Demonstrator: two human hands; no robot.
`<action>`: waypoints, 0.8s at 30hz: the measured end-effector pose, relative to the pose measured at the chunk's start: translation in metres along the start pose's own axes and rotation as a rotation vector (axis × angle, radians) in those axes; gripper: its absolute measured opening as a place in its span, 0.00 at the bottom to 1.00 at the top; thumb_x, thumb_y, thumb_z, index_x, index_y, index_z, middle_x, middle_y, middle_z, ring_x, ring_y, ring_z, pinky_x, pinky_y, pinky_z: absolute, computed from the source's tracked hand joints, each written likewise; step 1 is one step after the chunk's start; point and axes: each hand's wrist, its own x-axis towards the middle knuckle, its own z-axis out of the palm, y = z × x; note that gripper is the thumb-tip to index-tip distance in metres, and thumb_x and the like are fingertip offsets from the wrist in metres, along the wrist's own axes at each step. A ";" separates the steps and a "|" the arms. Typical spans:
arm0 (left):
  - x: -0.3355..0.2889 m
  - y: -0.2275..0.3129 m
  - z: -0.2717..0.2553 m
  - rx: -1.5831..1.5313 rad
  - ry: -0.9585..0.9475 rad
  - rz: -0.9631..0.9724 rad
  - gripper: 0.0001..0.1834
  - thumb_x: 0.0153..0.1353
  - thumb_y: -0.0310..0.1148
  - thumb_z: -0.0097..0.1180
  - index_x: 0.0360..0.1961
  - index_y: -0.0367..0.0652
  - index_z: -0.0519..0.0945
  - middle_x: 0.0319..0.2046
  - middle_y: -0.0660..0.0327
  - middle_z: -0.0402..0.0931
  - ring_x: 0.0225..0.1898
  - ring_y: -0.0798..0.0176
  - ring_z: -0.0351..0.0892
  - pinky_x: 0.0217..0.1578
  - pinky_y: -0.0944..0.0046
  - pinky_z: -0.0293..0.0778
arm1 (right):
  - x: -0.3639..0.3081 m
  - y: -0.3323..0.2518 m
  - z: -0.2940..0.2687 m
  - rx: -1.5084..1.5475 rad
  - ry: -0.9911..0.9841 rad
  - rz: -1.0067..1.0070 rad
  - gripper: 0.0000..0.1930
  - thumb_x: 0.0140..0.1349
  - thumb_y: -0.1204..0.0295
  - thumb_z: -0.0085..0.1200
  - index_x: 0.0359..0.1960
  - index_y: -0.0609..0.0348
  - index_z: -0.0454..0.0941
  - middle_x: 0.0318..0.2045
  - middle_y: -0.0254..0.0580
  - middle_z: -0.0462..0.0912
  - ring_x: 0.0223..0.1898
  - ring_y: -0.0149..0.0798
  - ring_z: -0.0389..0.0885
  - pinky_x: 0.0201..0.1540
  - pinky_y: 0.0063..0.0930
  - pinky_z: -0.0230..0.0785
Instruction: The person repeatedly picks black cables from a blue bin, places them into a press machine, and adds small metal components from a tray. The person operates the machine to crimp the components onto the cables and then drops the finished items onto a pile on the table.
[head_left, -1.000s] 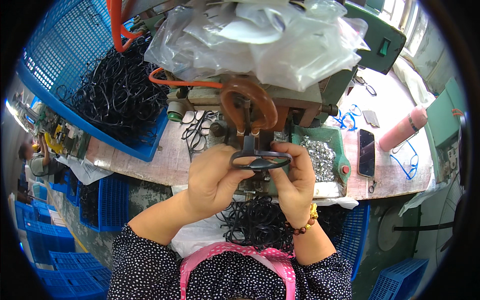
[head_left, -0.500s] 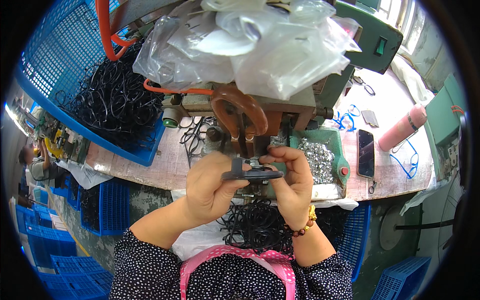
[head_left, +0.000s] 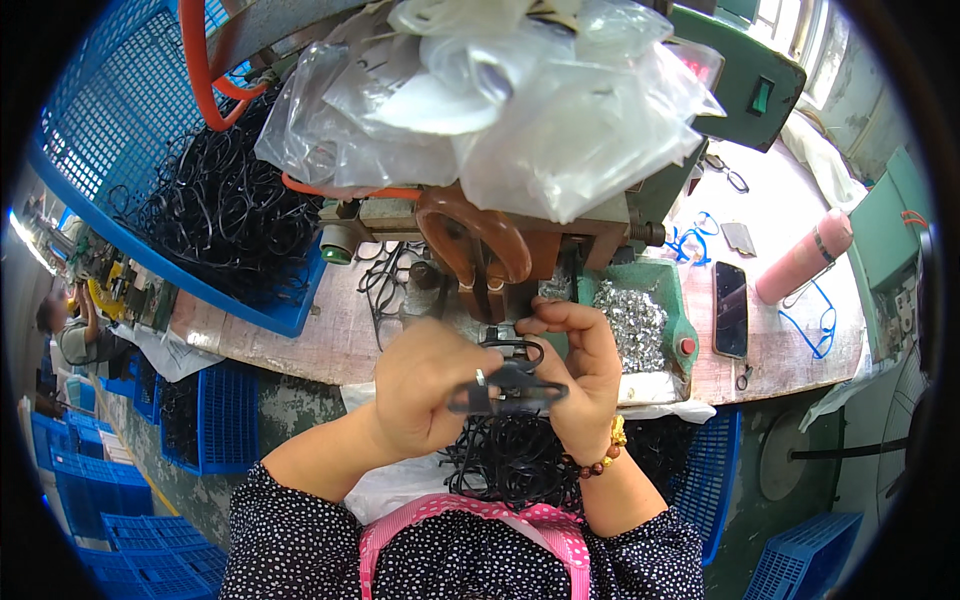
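Both hands meet in front of a bench machine, under its curved copper-brown straps (head_left: 470, 235). A black plastic glasses frame (head_left: 512, 385), partly blurred, is held between them at the small metal fixture (head_left: 495, 338). My left hand (head_left: 425, 385) is closed, its thumb and fingers pinching the frame's left side. A small bright piece shows by its fingertips; I cannot tell what it is. My right hand (head_left: 582, 375) pinches the right side, its index finger bent beside the fixture. To its right sits a green tray (head_left: 675, 300) of tiny shiny metal parts (head_left: 630, 325).
Clear plastic bags (head_left: 560, 110) hang over the machine. At the left a blue basket (head_left: 190, 265) holds a tangled heap of black frames. A phone (head_left: 731, 310), a pink bottle (head_left: 805, 255) and blue glasses frames (head_left: 690, 238) lie on the right. More black frames (head_left: 515, 455) lie below my hands.
The black glasses frame has been lowered toward me and tilted, so its loops show more. My left hand has turned and shifted slightly down; my right hand has barely moved.
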 end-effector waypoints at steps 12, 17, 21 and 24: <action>-0.007 0.005 -0.002 -0.075 0.102 -0.153 0.09 0.65 0.24 0.60 0.46 0.36 0.79 0.35 0.54 0.83 0.30 0.55 0.82 0.31 0.60 0.75 | -0.002 -0.015 0.002 0.113 0.073 0.041 0.15 0.68 0.86 0.54 0.56 0.66 0.73 0.51 0.45 0.81 0.53 0.34 0.81 0.60 0.28 0.70; -0.009 0.018 -0.023 -0.349 0.431 -0.371 0.11 0.76 0.30 0.51 0.51 0.32 0.72 0.35 0.56 0.80 0.30 0.68 0.79 0.33 0.70 0.76 | -0.005 -0.037 -0.012 -0.084 0.259 -0.160 0.15 0.67 0.88 0.51 0.54 0.66 0.75 0.51 0.44 0.80 0.53 0.35 0.80 0.62 0.31 0.69; -0.006 0.019 -0.034 -0.384 0.457 -0.408 0.14 0.77 0.35 0.52 0.51 0.33 0.72 0.33 0.57 0.79 0.30 0.69 0.77 0.33 0.70 0.73 | -0.008 -0.040 -0.008 -0.282 0.150 -0.171 0.14 0.65 0.86 0.54 0.53 0.66 0.76 0.49 0.46 0.82 0.54 0.39 0.80 0.65 0.36 0.66; -0.003 0.021 -0.034 -0.390 0.463 -0.421 0.13 0.77 0.34 0.52 0.51 0.33 0.72 0.34 0.57 0.79 0.30 0.70 0.76 0.33 0.70 0.72 | -0.006 -0.034 0.004 -0.362 0.063 -0.154 0.17 0.64 0.84 0.56 0.55 0.64 0.75 0.45 0.45 0.88 0.57 0.47 0.79 0.70 0.44 0.59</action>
